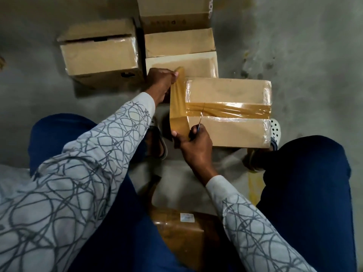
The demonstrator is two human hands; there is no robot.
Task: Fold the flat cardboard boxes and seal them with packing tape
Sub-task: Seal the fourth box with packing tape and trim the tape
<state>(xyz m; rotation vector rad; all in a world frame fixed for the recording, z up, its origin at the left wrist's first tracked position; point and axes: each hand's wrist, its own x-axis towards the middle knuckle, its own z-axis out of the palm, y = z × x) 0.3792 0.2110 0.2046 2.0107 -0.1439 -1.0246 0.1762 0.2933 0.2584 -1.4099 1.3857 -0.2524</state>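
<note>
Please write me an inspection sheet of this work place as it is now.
Surface: grey concrete floor, stained.
Job's things: box with brown tape band across its top; loose tape strip stretched at its left edge.
Clutter: taped boxes behind; another package near the knees.
Grippers: left hand pinches the strip's far end; right hand holds its near end plus a thin blue tool.
Cables: nothing seen.
Surroundings: sandals, blue trousers.

Nothing can be read. The far box (174, 20) bears a row of small printed marks (too blurred), and the parcel (182, 232) has a blurred white label (187, 217).
</note>
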